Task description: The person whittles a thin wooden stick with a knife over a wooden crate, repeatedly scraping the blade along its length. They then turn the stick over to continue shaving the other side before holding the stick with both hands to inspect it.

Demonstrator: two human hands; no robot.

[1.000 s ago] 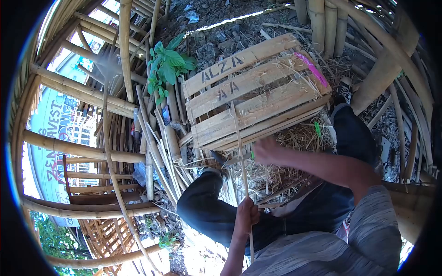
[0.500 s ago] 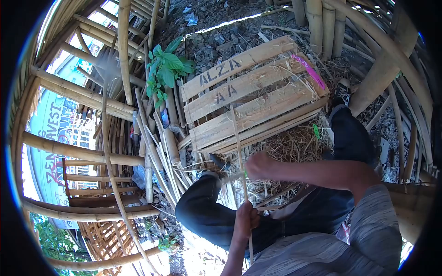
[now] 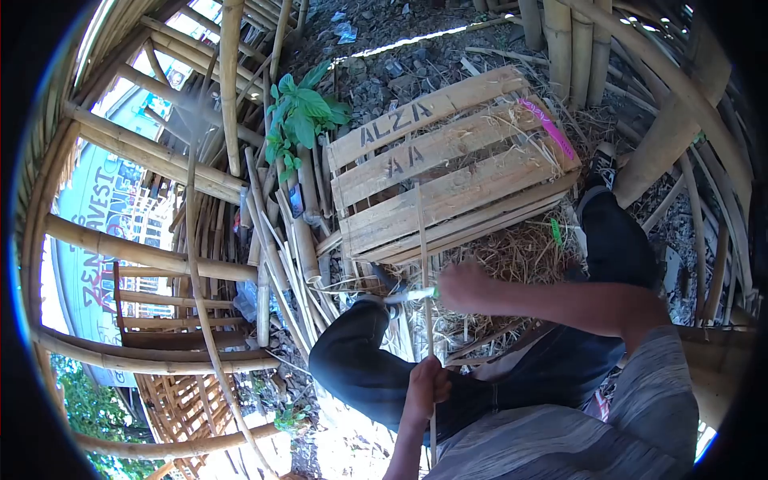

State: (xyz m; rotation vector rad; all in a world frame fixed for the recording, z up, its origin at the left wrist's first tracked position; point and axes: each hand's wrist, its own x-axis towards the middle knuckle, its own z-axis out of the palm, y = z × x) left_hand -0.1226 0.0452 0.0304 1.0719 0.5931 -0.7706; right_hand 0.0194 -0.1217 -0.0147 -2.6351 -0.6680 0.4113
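Note:
My left hand [image 3: 430, 382] is closed round a long thin bamboo strip [image 3: 423, 232] in front of my lap. The strip runs from under my forearm up to the front of a slatted wooden crate [image 3: 448, 176]. In my right hand [image 3: 466, 288], closed in a fist, is a knife [image 3: 412, 296] with a pale blade and a bit of green at the handle. Its blade points left and crosses the strip a little above my left hand. The rest of the handle is hidden in my fist.
Straw and shavings [image 3: 512, 256] lie between my legs below the crate. Split bamboo pieces [image 3: 276, 240] lean at the left, near a leafy plant [image 3: 300, 116]. A bamboo pole fence [image 3: 152, 252] stands on the left, and thick bamboo posts [image 3: 576, 56] rise at the back right.
The whole view has shifted slightly, so things sit further right. More of the knife blade and its green part now shows beside my right fist. My left hand keeps its hold on the strip.

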